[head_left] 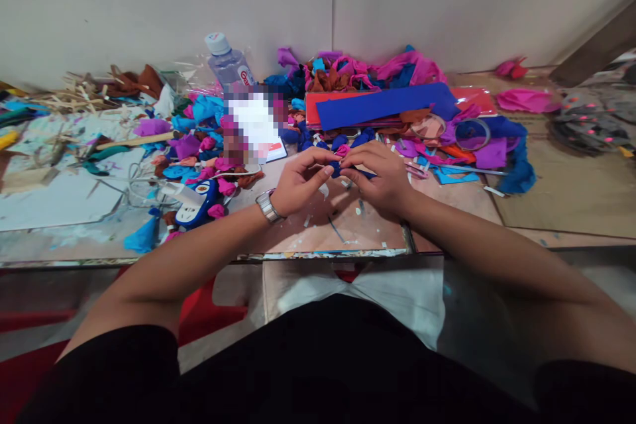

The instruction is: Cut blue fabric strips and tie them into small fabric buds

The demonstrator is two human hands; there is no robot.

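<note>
My left hand [304, 180] and my right hand [376, 177] meet over the worktable [293, 228], fingertips close together. Between them they pinch a small dark blue piece of crepe paper [336, 169], mostly covered by my fingers. Its exact shape is hard to make out. Just behind my hands lie several twisted dark blue crepe paper bits [342, 143]. Further back, a long flat blue strip [382, 106] rests on red sheets [318, 109]. A pink-handled tool [416, 170] lies just right of my right hand.
A plastic bottle [231, 66] stands behind a lit phone [253, 126]. Colourful crepe paper knots [186, 146] crowd the left, around a blue power socket [193, 207] with a cable. Tape rolls [472, 134] and paper scraps lie to the right, beside a cardboard sheet [561, 192]. A wall rises behind.
</note>
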